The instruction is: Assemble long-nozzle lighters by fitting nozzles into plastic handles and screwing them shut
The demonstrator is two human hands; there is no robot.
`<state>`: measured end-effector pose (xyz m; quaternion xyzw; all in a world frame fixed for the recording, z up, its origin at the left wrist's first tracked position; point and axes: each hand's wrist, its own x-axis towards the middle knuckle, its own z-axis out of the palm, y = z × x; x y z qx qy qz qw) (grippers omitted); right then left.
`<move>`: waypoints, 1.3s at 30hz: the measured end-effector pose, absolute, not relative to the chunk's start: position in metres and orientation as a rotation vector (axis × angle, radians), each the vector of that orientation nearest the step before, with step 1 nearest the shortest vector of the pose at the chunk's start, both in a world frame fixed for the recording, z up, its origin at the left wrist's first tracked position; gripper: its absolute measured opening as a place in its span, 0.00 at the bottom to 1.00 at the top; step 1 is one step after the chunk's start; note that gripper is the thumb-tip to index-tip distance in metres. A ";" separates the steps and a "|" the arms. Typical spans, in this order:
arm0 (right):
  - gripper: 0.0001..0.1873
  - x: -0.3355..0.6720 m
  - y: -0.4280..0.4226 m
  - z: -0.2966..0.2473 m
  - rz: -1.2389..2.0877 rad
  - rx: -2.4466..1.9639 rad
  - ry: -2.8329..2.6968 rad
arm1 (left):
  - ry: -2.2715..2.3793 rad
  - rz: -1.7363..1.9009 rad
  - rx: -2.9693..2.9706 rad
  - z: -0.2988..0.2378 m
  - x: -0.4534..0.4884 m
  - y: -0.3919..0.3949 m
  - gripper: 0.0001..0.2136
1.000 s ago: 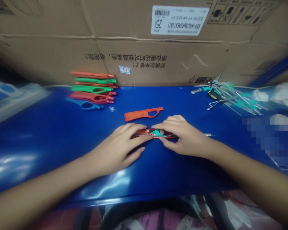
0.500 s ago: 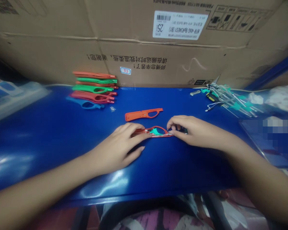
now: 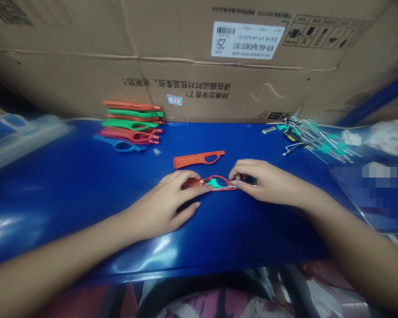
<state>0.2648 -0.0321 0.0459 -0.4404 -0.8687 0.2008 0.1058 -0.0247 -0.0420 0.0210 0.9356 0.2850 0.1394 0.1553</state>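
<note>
An orange-red lighter casing half [image 3: 226, 189] lies on the blue table, its open side up, with a green trigger [image 3: 215, 182] and thin metal and wire parts inside. My left hand [image 3: 172, 198] grips its left end between thumb and fingers. At the other end, my right hand [image 3: 252, 179] is closed in a pinch on the thin rod or wire by the casing's tip; the fingers hide part of it. Just beyond lies a second, orange casing half [image 3: 189, 160], untouched, with a finger loop.
Stacked coloured casings [image 3: 131, 126] lie at the back left, beside small screws [image 3: 157, 152]. Metal rods with green triggers [image 3: 325, 141] and a yellow-black tool [image 3: 291, 135] are heaped at the back right. A cardboard box [image 3: 185, 44] walls the rear edge.
My right hand has shifted slightly left along the casing's tip. My left hand keeps its grip on the casing; the view has tilted a little.
</note>
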 end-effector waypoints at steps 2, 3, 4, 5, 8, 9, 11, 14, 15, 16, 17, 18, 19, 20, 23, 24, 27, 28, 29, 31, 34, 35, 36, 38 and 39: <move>0.11 0.263 -0.033 0.042 0.404 -1.288 -2.546 | 0.806 0.454 2.658 0.021 -0.025 -0.041 0.19; 0.14 0.262 -0.033 0.040 0.302 -1.283 -2.537 | 0.814 0.482 2.645 0.022 -0.025 -0.040 0.19; 0.16 0.261 -0.033 0.038 0.217 -1.277 -2.530 | 0.836 0.512 2.633 0.023 -0.025 -0.038 0.18; 0.19 0.260 -0.033 0.036 0.163 -1.271 -2.533 | 0.870 0.545 2.623 0.024 -0.026 -0.035 0.17; 0.23 0.259 -0.032 0.031 0.157 -1.269 -2.573 | 1.032 0.629 2.609 0.028 -0.030 -0.024 0.17; 0.23 0.259 -0.031 0.030 0.176 -1.279 -2.588 | 1.093 0.631 2.612 0.029 -0.032 -0.019 0.18; 0.24 0.260 -0.029 0.028 0.207 -1.308 -2.603 | 1.185 0.611 2.633 0.028 -0.036 -0.010 0.18; 0.24 0.260 -0.028 0.026 0.255 -1.356 -2.602 | 1.230 0.519 2.613 0.023 -0.040 0.000 0.20; 0.23 0.260 -0.028 0.026 0.270 -1.370 -2.594 | 1.227 0.497 2.601 0.021 -0.041 0.001 0.20; 0.23 0.260 -0.028 0.025 0.282 -1.379 -2.583 | 1.215 0.486 2.591 0.020 -0.041 0.002 0.21; 0.22 0.260 -0.028 0.025 0.292 -1.386 -2.567 | 1.199 0.485 2.581 0.018 -0.041 0.002 0.21; 0.21 0.260 -0.028 0.024 0.302 -1.391 -2.546 | 1.180 0.491 2.573 0.017 -0.040 0.002 0.21; 0.19 0.260 -0.028 0.024 0.312 -1.398 -2.519 | 1.161 0.501 2.567 0.017 -0.040 0.001 0.20; 0.16 0.260 -0.027 0.023 0.321 -1.407 -2.488 | 1.143 0.513 2.563 0.016 -0.039 0.000 0.20; 0.06 0.262 -0.024 0.021 0.376 -1.430 -2.385 | 1.104 0.538 2.563 0.016 -0.037 -0.003 0.20; 0.03 0.262 -0.023 0.021 0.395 -1.420 -2.353 | 1.091 0.550 2.568 0.016 -0.036 -0.004 0.20; 0.02 0.262 -0.022 0.023 0.459 -1.374 -2.225 | 1.061 0.616 2.577 0.018 -0.035 -0.005 0.19; 0.03 0.261 -0.022 0.024 0.490 -1.374 -2.155 | 1.061 0.649 2.576 0.019 -0.035 -0.006 0.18; 0.04 0.259 -0.023 0.025 0.529 -1.381 -2.076 | 1.067 0.682 2.574 0.020 -0.035 -0.006 0.18; 0.06 0.256 -0.026 0.028 0.616 -1.394 -1.924 | 1.082 0.736 2.576 0.023 -0.035 -0.007 0.17; 0.08 0.251 -0.031 0.032 0.718 -1.379 -1.792 | 1.017 0.787 2.651 0.031 -0.038 -0.007 0.18; 0.08 0.249 -0.033 0.033 0.749 -1.373 -1.766 | 0.975 0.800 2.686 0.034 -0.039 -0.007 0.19; 0.08 0.247 -0.034 0.033 0.781 -1.364 -1.737 | 0.931 0.808 2.717 0.037 -0.041 -0.006 0.18; 0.10 0.245 -0.035 0.033 0.869 -1.338 -1.673 | 0.861 0.793 2.773 0.043 -0.045 -0.005 0.16; 0.11 0.244 -0.035 0.032 0.919 -1.324 -1.639 | 0.847 0.771 2.789 0.046 -0.047 -0.004 0.15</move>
